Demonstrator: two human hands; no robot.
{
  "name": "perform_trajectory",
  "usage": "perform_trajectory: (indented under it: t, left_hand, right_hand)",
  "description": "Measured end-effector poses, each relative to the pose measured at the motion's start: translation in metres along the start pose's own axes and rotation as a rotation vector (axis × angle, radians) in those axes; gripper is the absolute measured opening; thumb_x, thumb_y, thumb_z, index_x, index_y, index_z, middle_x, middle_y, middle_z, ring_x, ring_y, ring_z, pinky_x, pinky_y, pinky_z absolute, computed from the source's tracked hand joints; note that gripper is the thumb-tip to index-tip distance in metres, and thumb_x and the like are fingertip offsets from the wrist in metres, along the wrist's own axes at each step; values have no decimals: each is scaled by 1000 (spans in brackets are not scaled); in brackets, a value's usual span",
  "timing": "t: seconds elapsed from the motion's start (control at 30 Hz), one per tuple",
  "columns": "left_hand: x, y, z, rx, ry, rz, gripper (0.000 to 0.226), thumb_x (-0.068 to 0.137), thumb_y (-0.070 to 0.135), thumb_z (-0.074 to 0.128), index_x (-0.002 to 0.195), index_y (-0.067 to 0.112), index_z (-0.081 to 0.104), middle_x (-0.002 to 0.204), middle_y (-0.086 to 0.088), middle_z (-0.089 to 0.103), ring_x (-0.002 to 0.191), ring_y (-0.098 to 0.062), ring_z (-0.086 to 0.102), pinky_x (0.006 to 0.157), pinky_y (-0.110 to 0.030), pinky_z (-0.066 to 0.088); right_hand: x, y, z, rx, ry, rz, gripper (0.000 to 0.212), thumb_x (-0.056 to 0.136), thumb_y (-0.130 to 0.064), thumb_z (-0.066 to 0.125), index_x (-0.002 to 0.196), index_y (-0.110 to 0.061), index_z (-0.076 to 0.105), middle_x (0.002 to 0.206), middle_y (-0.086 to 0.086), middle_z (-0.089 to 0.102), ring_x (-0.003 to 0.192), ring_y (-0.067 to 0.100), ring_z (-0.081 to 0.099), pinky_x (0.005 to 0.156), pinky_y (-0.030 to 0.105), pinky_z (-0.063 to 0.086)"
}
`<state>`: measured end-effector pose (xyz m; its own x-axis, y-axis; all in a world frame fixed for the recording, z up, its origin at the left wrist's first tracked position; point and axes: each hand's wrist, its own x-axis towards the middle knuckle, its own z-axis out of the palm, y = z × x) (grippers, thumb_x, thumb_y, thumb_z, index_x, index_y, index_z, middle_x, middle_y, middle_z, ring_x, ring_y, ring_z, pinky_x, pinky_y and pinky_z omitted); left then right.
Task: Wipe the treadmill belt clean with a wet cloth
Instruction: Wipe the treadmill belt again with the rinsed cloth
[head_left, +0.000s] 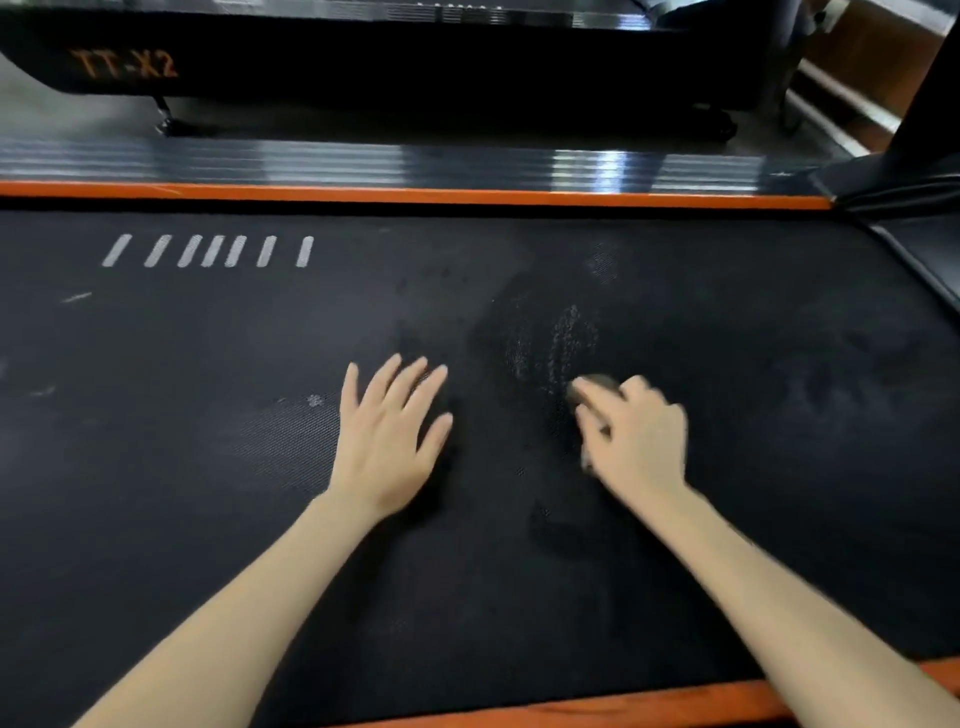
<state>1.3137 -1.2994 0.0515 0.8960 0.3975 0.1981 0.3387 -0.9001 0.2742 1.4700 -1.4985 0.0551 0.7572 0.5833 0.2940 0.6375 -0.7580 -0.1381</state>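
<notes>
The black treadmill belt (208, 519) runs wide to both sides of me, bounded by a far orange rail (415, 195) and a near orange edge (623, 709). My left hand (387, 441) lies flat, fingers spread. My right hand (636, 439) curls round a dark cloth (592, 387), mid-belt beside a pale smear (563, 338).

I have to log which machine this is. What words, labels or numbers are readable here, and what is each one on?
"TT-X2": orange letters on the black side of the next treadmill.
Seven white slanted bars on the belt: marks only, no letters.
Pale marks at the picture's top edge: too blurred to read.
</notes>
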Motion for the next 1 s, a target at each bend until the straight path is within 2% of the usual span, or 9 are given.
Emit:
perform_trajectory:
  t: [0.1, 0.2, 0.27, 0.33, 0.47, 0.57, 0.73, 0.87, 1.0]
  left_hand:
    - [-39, -10, -5, 147, -59, -50, 57, 94, 47, 26, 139, 19, 46, 143, -7, 46, 137, -34, 32, 113, -58, 7]
    - [-56, -17, -11, 237, -50, -103, 58, 94, 48, 25, 141, 20, 44, 147, -9, 41, 139, -36, 27, 112, -59, 2]
    - [-64, -22, -9, 248, -57, -137, 59, 95, 49, 22, 142, 20, 42, 148, -11, 39, 140, -36, 25, 112, -61, 3]
    - [-68, -24, -5, 227, -65, -186, 61, 94, 52, 19, 144, 20, 39, 149, -12, 37, 141, -35, 23, 113, -60, 5]
    - [-66, -24, -1, 203, -21, -222, 63, 93, 52, 20, 144, 20, 38, 148, -11, 38, 141, -32, 23, 115, -56, 7]
    - [-67, -25, -1, 212, -4, -244, 63, 93, 53, 19, 144, 20, 38, 147, -10, 39, 141, -31, 24, 116, -54, 8]
    - [-74, -22, 1, 258, 26, -274, 62, 93, 53, 23, 143, 21, 38, 146, -11, 41, 141, -29, 26, 117, -50, 9]
    - [-73, -23, 2, 228, 24, -315, 64, 91, 55, 23, 145, 22, 35, 147, -10, 39, 142, -27, 24, 117, -50, 9]
    - [-70, -24, 2, 199, 19, -322, 65, 89, 56, 24, 145, 24, 35, 149, -10, 35, 143, -27, 22, 117, -49, 7]
  right_hand:
    - [-66, -41, -15, 192, -117, -394, 35, 82, -38, 52, 114, -33, 66, 79, 3, 50, 63, 26, 49, 55, 34, 34]
    - [-87, -23, -27, 234, -215, -659, 35, 85, -40, 53, 119, -36, 60, 84, -1, 52, 69, 19, 47, 58, 32, 34]
    - [-63, 9, -22, 181, -161, -618, 36, 84, -42, 51, 117, -35, 63, 79, 1, 51, 64, 23, 50, 55, 33, 36]
    - [-25, 38, -11, 109, -61, -385, 38, 85, -41, 46, 115, -32, 66, 76, 7, 51, 62, 31, 53, 55, 36, 40]
    - [46, 44, 5, -58, -30, -19, 38, 96, -36, 38, 128, -31, 57, 107, 15, 53, 93, 35, 54, 78, 40, 39]
    - [61, 10, 13, 26, -32, -149, 36, 96, -35, 41, 128, -31, 58, 111, 13, 53, 96, 34, 53, 79, 39, 37]
    - [62, -27, 26, 243, -57, -725, 34, 86, -37, 47, 112, -31, 69, 87, 11, 57, 76, 33, 56, 66, 36, 31]
    - [104, 0, 35, 167, -11, -539, 32, 95, -39, 44, 122, -35, 61, 107, 13, 56, 98, 35, 54, 82, 40, 36]
    - [100, -3, 41, 110, -5, -356, 35, 96, -37, 41, 127, -32, 57, 111, 13, 52, 99, 34, 51, 83, 41, 34]
